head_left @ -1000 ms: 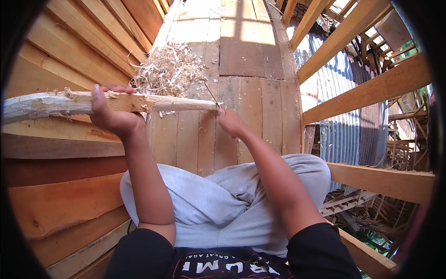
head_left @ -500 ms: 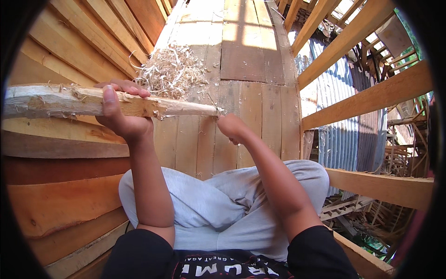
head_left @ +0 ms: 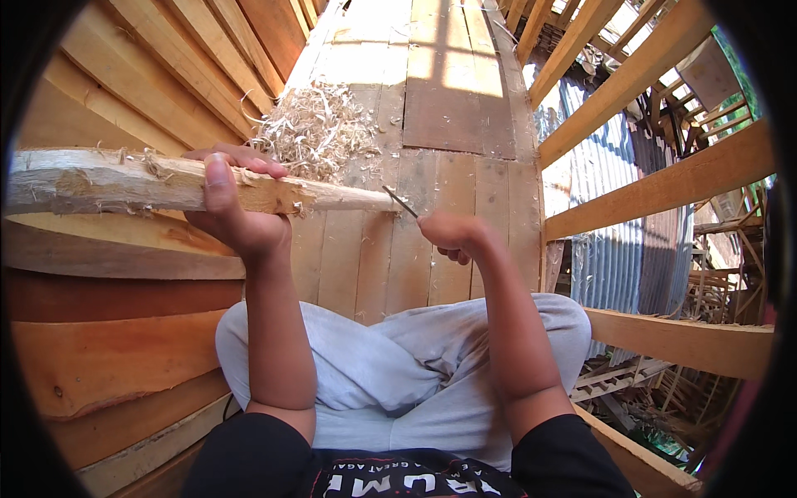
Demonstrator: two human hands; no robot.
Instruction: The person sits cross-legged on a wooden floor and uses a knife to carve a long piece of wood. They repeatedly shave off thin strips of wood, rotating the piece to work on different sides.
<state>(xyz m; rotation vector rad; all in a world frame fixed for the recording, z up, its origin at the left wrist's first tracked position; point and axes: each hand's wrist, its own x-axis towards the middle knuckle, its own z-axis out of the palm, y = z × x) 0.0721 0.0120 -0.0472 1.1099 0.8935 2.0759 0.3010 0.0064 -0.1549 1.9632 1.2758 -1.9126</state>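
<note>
A long pale piece of wood (head_left: 108,184), rough with curled shavings and tapering to a narrow tip at its right end, lies level across the left half of the view. My left hand (head_left: 237,203) grips it from below near the taper, thumb in front and fingers over the far side. In my right hand (head_left: 452,232) is a knife (head_left: 401,201); its thin dark blade points up and left, close to the wood's tip. The handle is hidden inside my closed fingers. Whether blade and tip touch, I cannot tell.
A heap of wood shavings (head_left: 315,129) lies on the plank floor (head_left: 378,266) beyond the wood. Stacked boards (head_left: 124,357) form the left side. Wooden rails (head_left: 664,187) run along the right, with corrugated metal sheets (head_left: 618,266) below. My crossed legs (head_left: 374,357) are underneath.
My right hand has moved right and slightly toward me, and more of the knife blade shows. My left hand sits a little farther right in the view.
</note>
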